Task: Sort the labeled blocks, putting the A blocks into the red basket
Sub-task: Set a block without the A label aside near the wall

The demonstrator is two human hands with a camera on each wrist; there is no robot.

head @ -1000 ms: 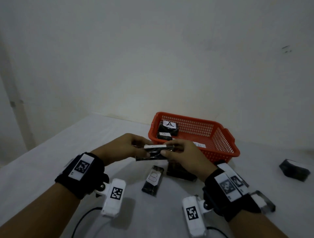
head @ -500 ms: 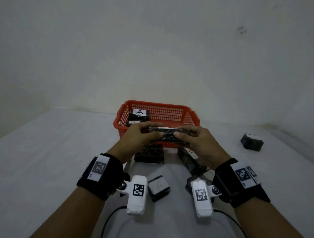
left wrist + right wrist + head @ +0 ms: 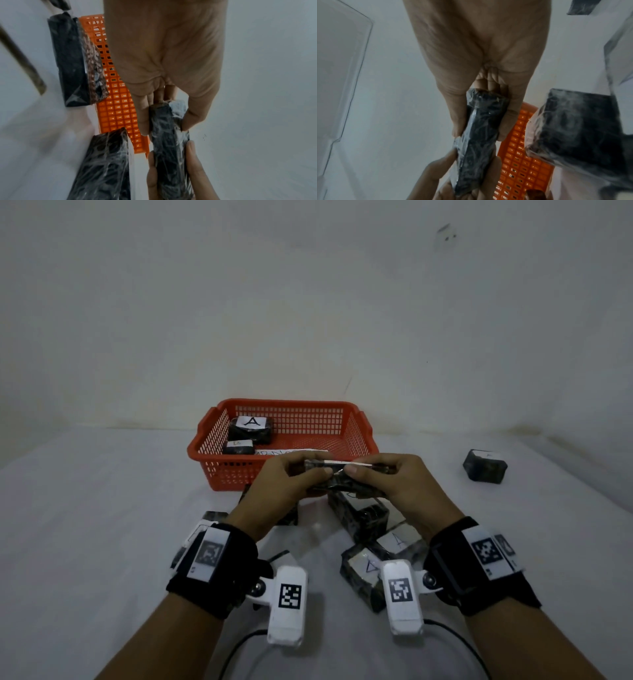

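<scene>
Since the frame half a second earlier, both hands have held their grip on the same block in front of the basket; the view has shifted slightly, and two A-labelled blocks near the right wrist now show more fully.

Landmark: red plastic mesh basket (image 3: 356, 440), standing on the white-covered table (image 3: 85, 508).

Left hand (image 3: 284, 487): thumb and fingers curled round the left end of a flat dark block wrapped in clear film (image 3: 339, 479), held in the air just in front of the basket's near wall. Left wrist view confirms the pinch, thumb on one face, fingers on the other.

Right hand (image 3: 397, 487): fingers and thumb closed on the right end of the same block. Its white label edge faces up; the letter cannot be read.

Inside the basket, left part: a dark wrapped block with a white label marked A (image 3: 251, 428), and a smaller dark block (image 3: 238, 446) just in front of it; its label is too small to read. A white paper strip (image 3: 287, 453) lies on the basket floor.

In front of the basket, below the hands: a long dark wrapped block (image 3: 359, 517) on the table. Nearer the person, two dark blocks labelled A (image 3: 397, 542) (image 3: 363, 570), touching or nearly so.

Right of the basket, well apart: a single dark block (image 3: 484, 470), label unreadable.
</scene>
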